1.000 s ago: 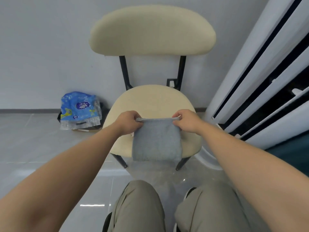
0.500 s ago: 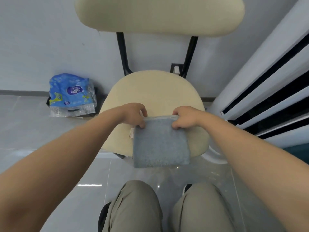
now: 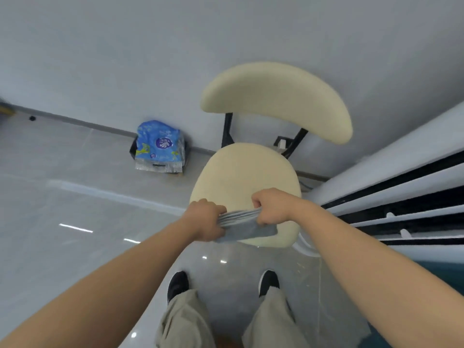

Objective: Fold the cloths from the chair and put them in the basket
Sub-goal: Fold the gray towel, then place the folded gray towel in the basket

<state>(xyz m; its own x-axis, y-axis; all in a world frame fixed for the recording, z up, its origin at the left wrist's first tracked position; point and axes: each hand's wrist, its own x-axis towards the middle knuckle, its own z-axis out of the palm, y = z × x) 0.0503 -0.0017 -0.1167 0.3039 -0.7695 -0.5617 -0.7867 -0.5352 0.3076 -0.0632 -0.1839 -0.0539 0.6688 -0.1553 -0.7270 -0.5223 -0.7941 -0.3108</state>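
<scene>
I'm looking down thru the head cam, standing right in front of the chair (image 3: pixel 246 177). Both hands are gripping the grey cloth (image 3: pixel 251 228). The L hand (image 3: pixel 204 219) is curling its fingers round the cloth's left end. The R hand (image 3: pixel 272 208) is clutching the right end, knuckles up, fist tight. The cloth is folded into a short, thick bundle, w/ several layers showing as stripes along its top edge btwn the two fists. It's hanging over the front edge of the cream seat, approx in the middle. I can't tell whether its underside is touching the cushion or hovering just above it. Both forearms are reaching in from the bottom corners of the view, bare.

The chair's cream backrest (image 3: pixel 276 99) is sitting on black struts, close to the grey wall (image 3: pixel 175 46). A blue pack (image 3: pixel 159 146) in clear wrap is leaning at the wall's base, on the floor (image 3: pixel 62 209) left of the chair, well apart from the hands. A white unit (image 3: pixel 401 187) w/ dark horizontal slots is running along the right side, just beside the seat. Below the hands I'm seeing khaki trousers (image 3: pixel 183 322) and two black shoes, L shoe (image 3: pixel 177 285) and R shoe (image 3: pixel 268 282), planted on the glossy tiles near the chair's front.
</scene>
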